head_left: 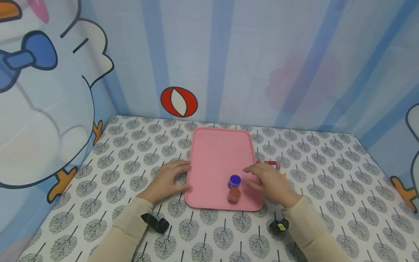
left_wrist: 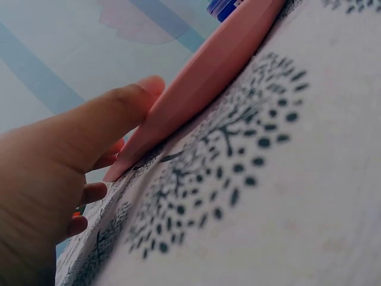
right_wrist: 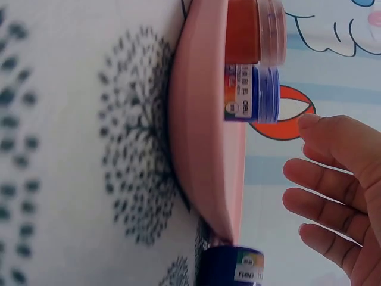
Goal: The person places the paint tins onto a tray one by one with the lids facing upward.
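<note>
In the head view, a pink tray [head_left: 219,160] lies on the desk [head_left: 131,189], whose cloth is printed with small trees. The left hand [head_left: 168,180] rests on the desk at the tray's 9 o'clock edge. Its fingers [head_left: 182,167] are stretched out loosely, the tips touching the rim and gripping nothing. The right hand [head_left: 270,180] hovers over the tray's 4 o'clock corner with its fingers [head_left: 250,169] spread and relaxed, holding nothing. A blue-lidded jar [head_left: 234,181] stands on the tray just at 9 o'clock of those fingers, close but apart. A red-brown jar [head_left: 234,195] stands touching it at its 6 o'clock. A red-capped jar [head_left: 273,165] lies on the desk off the tray, at 12 o'clock of the right hand.

In the left wrist view, the left hand [left_wrist: 53,173] lies open, its thumb [left_wrist: 119,107] straight against the tray's [left_wrist: 202,83] rim.

In the right wrist view, the right hand's fingers [right_wrist: 333,179] are straight and parted, empty. The blue-lidded jar [right_wrist: 253,94] sits on the tray [right_wrist: 202,155] at 11 o'clock of the fingertips, with a clear gap between. The red-brown jar [right_wrist: 253,30] is beside it. Another dark blue jar [right_wrist: 229,268] shows at the bottom edge, beyond the tray's corner.
</note>
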Demonstrator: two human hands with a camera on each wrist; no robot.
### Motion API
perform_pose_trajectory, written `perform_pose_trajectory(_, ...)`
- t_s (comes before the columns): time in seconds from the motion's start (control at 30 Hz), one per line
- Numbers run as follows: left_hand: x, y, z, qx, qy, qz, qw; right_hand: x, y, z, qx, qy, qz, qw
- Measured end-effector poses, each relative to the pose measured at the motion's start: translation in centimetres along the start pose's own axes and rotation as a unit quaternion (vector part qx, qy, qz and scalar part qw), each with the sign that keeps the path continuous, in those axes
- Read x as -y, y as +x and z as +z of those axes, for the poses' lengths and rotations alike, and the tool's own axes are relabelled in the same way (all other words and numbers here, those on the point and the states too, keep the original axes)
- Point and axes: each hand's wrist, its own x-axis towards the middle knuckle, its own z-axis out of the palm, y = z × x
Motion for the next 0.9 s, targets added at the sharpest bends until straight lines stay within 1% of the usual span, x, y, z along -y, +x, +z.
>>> perform_pose_trajectory(0.1, 0.0, 0.1, 0.0, 0.003, 0.000, -0.004, 1.0000, -0.4, -0.4, 0.0, -0.002, 0.007, 0.010, 1.000)
perform_pose_trajectory(0.23, 0.0, 0.1, 0.2, 0.007, -0.004, -0.010, 0.9999, -0.9, -0.7, -0.1, -0.008, 0.009, 0.014, 1.000)
perform_pose_trajectory(0.53, -0.1, 0.2, 0.3, 0.004, -0.007, -0.010, 0.9999, -1.8, -1.5, -0.6, -0.021, 0.013, 0.032, 0.999)
perform_pose_trajectory(0.9, -0.2, 0.1, 0.1, -0.002, -0.009, -0.011, 0.9999, -2.9, -1.6, -1.0, -0.034, 0.003, 0.033, 0.999)
